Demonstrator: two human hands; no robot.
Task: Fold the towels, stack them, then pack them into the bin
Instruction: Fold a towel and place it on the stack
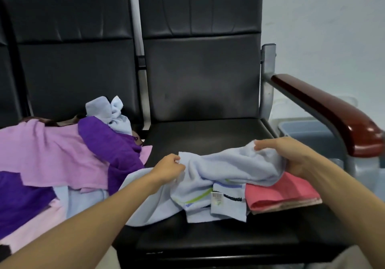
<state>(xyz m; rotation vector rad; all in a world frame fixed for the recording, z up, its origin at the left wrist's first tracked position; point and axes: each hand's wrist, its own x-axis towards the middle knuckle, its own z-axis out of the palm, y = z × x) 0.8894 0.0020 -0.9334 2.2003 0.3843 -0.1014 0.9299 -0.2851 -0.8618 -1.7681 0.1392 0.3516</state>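
Where two black padded chairs (208, 135) stand side by side against the pale wall and fill most of the frame, their seats carry all the cloth. The left seat, at the middle and lower left of the frame, bears a loose heap: a wide light purple towel (48, 154), a dark purple towel (116, 143) draped across it, and a bunched pale blue towel (113, 112) at the heap's far end.

At the right edge of the frame, behind the red-brown wooden armrest (333, 114), a grey-blue plastic bin (308, 135) stands lower down. The armrest hides part of it, and I cannot tell what is in it.

On the front of the right seat, at the lower centre of the frame, lies a pale blue striped towel (229, 166), rumpled, with green and blue stripes and a small white label (216, 197) near its front edge. It stretches between the two hands, and its right end overlaps a folded coral-pink towel (281, 193) that lies flat on the seat.

Both bare forearms reach in from the bottom corners of the frame. The left hand (168, 168) pinches the striped towel's left edge with curled fingers. The right hand (291, 154) grips the bunched right end, with its fingers curved over the top of the cloth.
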